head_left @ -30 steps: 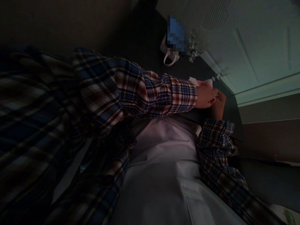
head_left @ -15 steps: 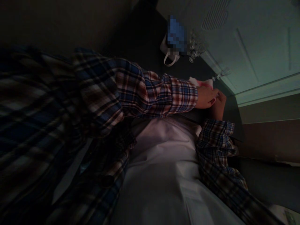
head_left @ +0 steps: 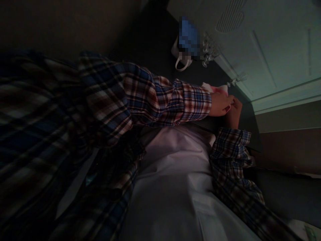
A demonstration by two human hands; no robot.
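In the dim head view, my left hand (head_left: 220,104) reaches in from the left in a plaid sleeve, its fingers curled closed. My right hand (head_left: 235,111) meets it from the lower right, fingertips pinched against the left hand's fingers. What lies between the fingers is small and mostly hidden. Directly behind my left hand shows a crumpled-looking white and red-pink thing (head_left: 217,88), like a cloth or wrapper; the hand covers part of it. I cannot tell whether the hand grips it or only covers it.
Both hands are over a dark tabletop (head_left: 200,72). Upside-down stemmed glasses (head_left: 209,48) and another glass (head_left: 235,80) stand along its edge by a pale panelled surface (head_left: 273,43). A white handled container (head_left: 182,63) sits beside a blurred blue patch (head_left: 189,35).
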